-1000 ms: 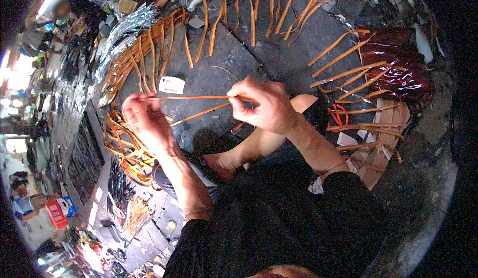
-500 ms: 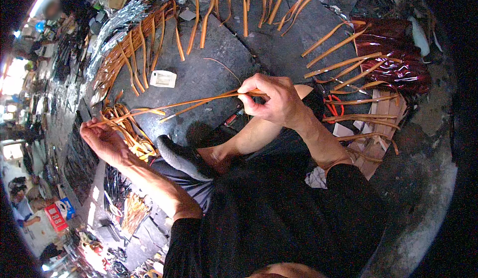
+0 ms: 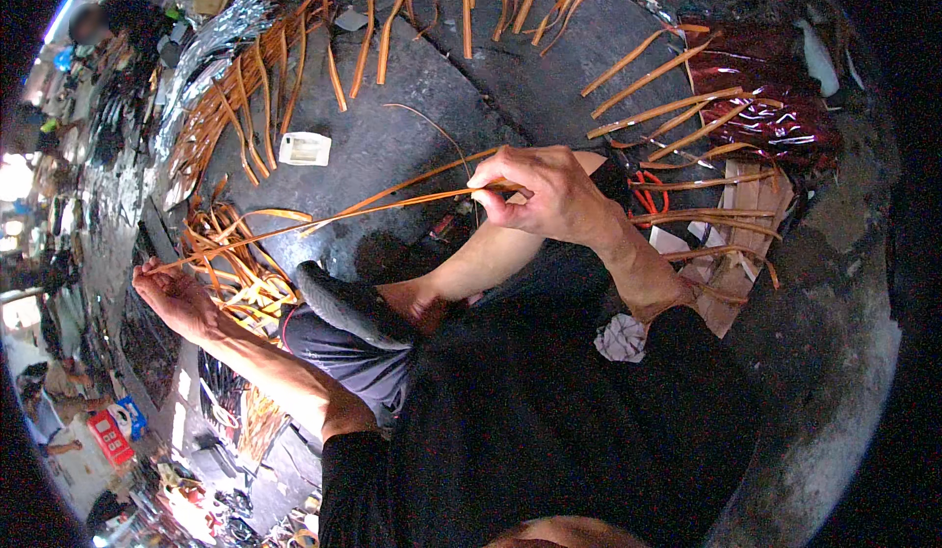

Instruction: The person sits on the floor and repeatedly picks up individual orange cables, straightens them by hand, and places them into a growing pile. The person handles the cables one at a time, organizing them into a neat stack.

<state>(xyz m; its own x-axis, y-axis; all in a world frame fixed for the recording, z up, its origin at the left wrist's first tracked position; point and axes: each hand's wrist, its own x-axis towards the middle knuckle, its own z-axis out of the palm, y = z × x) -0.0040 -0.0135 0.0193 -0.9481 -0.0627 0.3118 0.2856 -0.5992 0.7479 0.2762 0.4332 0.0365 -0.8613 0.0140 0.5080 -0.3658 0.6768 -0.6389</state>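
My right hand (image 3: 545, 190) pinches a bundle of narrow orange-brown strips (image 3: 392, 208) between thumb and fingers, in front of me. These run taut leftward to my left hand (image 3: 182, 300), whose fingertips are closed on the far end. Another strip of the same colour bows upward beside them from the right hand. Just above my left forearm lies a loose, looped heap of such strips (image 3: 245, 283). Below the right hand is my bent leg, with a dark grey sock (image 3: 348, 303) on the foot.
Orange-brown strips (image 3: 466, 18) lie in a wide arc on the dark floor. Inside it sits a small white plastic piece (image 3: 305, 149). Orange-red looped handles (image 3: 645, 193) lie right of my knee, near dark red shiny sheeting (image 3: 756, 97) and cardboard (image 3: 736, 205). Silvery strips (image 3: 211, 57) pile up far left.
My left hand has drawn farther left and slightly down, widening the gap between the hands. The strips' lie has shifted, one now bowing above the others. The view has moved slightly.
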